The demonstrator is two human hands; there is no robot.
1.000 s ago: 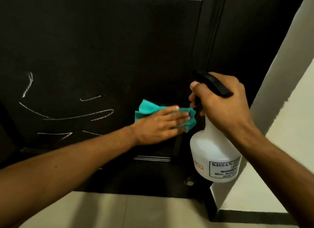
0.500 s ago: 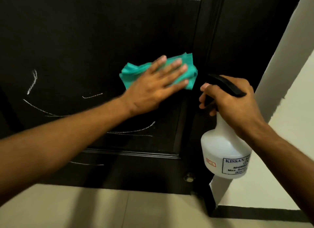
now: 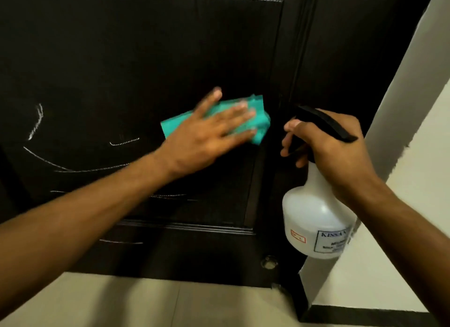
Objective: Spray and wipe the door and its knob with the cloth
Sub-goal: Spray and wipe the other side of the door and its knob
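Dark door (image 3: 121,58), seen from above and close. At far left, thin pale wet streaks (image 3: 36,122) curve across the recessed panel, with further streaks lower and toward the centre; the panel surface around them is bare. The left forearm enters from the lower left corner and runs diagonally up across the panel. The left hand (image 3: 207,136) lies flat with fingers straight and spread, pressing the green cloth (image 3: 258,122) against the door; the cloth shows past the fingertips and behind the thumb side, its right edge just beside the panel's raised vertical moulding. Below the hand, the panel's lower moulding runs horizontally, and under it lies the door's bottom rail, ending at the pale floor (image 3: 146,302). A small round metal fitting (image 3: 269,262) sits near the door's lower right corner. To the right of the cloth, a narrow strip of door separates the two hands, which are apart. The right hand (image 3: 333,151) grips the neck of the white spray bottle (image 3: 314,219), fingers curled at the black trigger head, bottle body hanging upright below. Behind it stands the dark door frame (image 3: 353,58), then the pale wall (image 3: 414,156) at far right.
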